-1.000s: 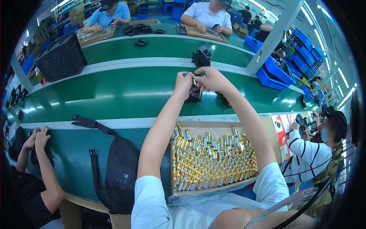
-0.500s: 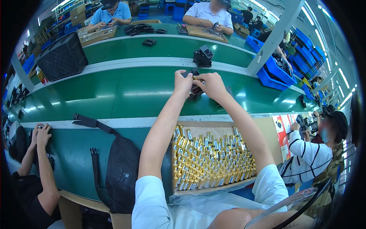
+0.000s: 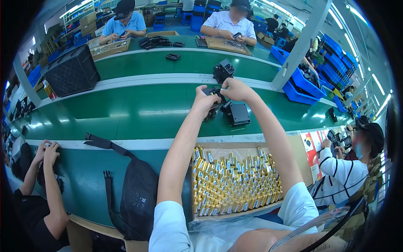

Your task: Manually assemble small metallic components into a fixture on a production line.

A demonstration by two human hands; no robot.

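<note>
My left hand [image 3: 204,103] is wrapped round a small black plastic device [image 3: 214,91], held over the green work surface; a gold-coloured battery shows by its thumb. My right hand [image 3: 236,90] is at the device's right side, fingers pinched together at its edge; what lies between them is hidden. More black devices, apparently of the same kind, lie close by: one black device [image 3: 238,114] just right of my hands, another black device [image 3: 223,71] beyond them on the pale rail. Below my forearms, many gold batteries [image 3: 235,180] fill a shallow cardboard box [image 3: 294,153].
A black bag [image 3: 138,193] with straps lies left of the battery box. A co-worker's hands [image 3: 47,152] are at the far left. Across the bench sit two people with cardboard trays [image 3: 228,45]. A black crate [image 3: 72,71], a white post [image 3: 300,46] and blue bins [image 3: 300,93] stand around.
My right hand has drawn back a little from the device, uncovering its top. The black device right of my hands now shows more fully. The view has shifted slightly.
</note>
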